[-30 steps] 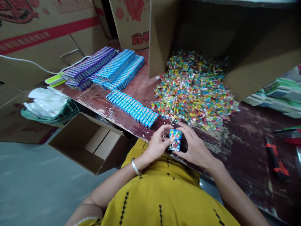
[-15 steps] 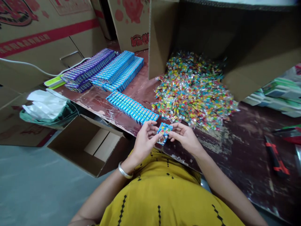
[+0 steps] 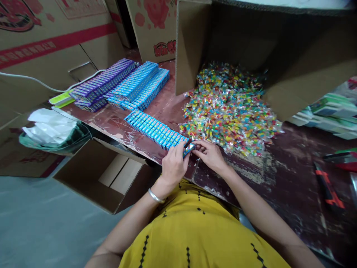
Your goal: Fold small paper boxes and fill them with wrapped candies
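A small blue cardboard box, tilted with its end facing up, is between my hands at the near end of a row of matching blue boxes. My left hand grips it from the left, fingers wrapped round its side. On the right, the fingertips of my right hand pinch the box's upper edge, where a pale flap or opening shows. Whether anything is inside the box I cannot tell. Just beyond my right hand lies a heap of clear-wrapped colourful candies.
Stacked blue boxes and purple boxes stand at the back left. A large carton opens over the candy heap. An open carton sits below the table edge. A red-and-black utility knife lies at right.
The blue box, earlier held flat with its printed front up, is now turned with its end up and moved slightly towards the row. Both hands have moved with it.
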`<state>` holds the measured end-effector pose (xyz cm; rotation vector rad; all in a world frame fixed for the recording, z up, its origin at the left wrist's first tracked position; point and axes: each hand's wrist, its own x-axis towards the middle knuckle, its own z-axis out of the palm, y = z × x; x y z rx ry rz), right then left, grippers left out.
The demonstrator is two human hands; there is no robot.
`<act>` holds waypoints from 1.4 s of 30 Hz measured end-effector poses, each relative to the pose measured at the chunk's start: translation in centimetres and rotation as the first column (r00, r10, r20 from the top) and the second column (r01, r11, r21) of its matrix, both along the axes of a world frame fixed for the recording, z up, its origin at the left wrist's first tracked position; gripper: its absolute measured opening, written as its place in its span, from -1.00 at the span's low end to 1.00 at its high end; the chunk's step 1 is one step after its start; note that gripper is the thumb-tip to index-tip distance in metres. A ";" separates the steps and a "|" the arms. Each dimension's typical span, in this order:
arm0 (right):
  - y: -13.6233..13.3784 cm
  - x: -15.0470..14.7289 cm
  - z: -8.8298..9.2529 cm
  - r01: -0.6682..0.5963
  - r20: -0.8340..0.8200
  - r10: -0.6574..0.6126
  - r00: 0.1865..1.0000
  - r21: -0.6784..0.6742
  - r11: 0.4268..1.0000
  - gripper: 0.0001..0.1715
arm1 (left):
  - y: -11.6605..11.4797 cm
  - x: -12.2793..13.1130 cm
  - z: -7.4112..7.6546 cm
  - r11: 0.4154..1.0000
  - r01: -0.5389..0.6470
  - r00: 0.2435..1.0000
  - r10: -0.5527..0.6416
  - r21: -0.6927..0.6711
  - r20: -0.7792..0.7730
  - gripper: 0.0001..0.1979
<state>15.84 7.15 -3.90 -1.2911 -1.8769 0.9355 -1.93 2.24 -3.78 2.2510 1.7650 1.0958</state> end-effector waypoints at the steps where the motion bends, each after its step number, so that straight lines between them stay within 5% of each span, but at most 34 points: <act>1: 0.1 0.0 -0.1 -0.007 -0.004 0.007 1.000 0.000 1.000 -0.66 | 0.1 0.0 0.0 1.000 -0.005 1.000 0.005 -0.003 0.028 -0.58; 5: -1.1 0.0 0.9 -0.068 -0.001 0.068 0.998 0.094 0.993 -0.41 | 0.0 -0.4 0.7 0.994 -0.002 0.960 0.032 -0.110 0.277 -0.60; 11: -3.5 -0.4 2.9 -0.101 0.234 0.045 0.971 0.233 0.967 0.06 | -0.3 0.1 2.4 0.962 0.067 0.773 0.116 -0.263 0.623 -0.64; 15: -3.7 -0.5 3.1 -0.094 0.268 0.007 0.963 0.310 0.946 -0.09 | -0.5 0.2 2.9 0.954 0.135 0.707 0.097 -0.269 0.700 -0.67; 21: -4.1 0.2 4.1 -0.112 0.269 0.014 0.963 0.355 0.928 -0.14 | -0.2 -2.5 4.8 0.842 0.480 0.807 -0.312 -0.248 0.502 -0.01; 24: -4.3 0.6 4.6 -0.143 0.262 0.054 0.963 0.333 0.932 -0.11 | 0.2 -3.4 5.9 0.819 0.543 0.811 -0.456 -0.184 0.367 -0.05; 27: -4.5 0.7 5.0 -0.183 0.262 0.103 0.960 0.301 0.936 -0.07 | 0.2 -3.5 6.2 0.846 0.516 0.843 -0.474 -0.135 0.254 -0.14; 32: -4.9 0.4 4.8 -0.266 0.387 0.152 0.909 0.259 0.928 0.05 | -0.6 -2.8 4.9 0.875 0.418 0.908 -0.408 -0.245 0.092 -0.17; 36: -4.3 -0.1 3.1 -0.230 0.345 0.142 0.928 0.228 0.946 -0.04 | -1.1 -2.5 4.2 0.888 0.347 0.935 -0.351 -0.302 0.043 0.03; 39: -3.3 -0.4 1.8 -0.151 0.249 0.107 0.963 0.165 0.975 -0.04 | -0.3 -4.5 4.6 0.933 0.249 0.967 -0.252 -0.259 0.020 0.11; 42: -2.4 -0.6 0.9 -0.063 0.222 0.031 0.975 0.141 0.988 -0.09 | 1.9 -9.1 5.4 0.992 -0.010 0.999 0.005 -0.130 -0.046 -0.20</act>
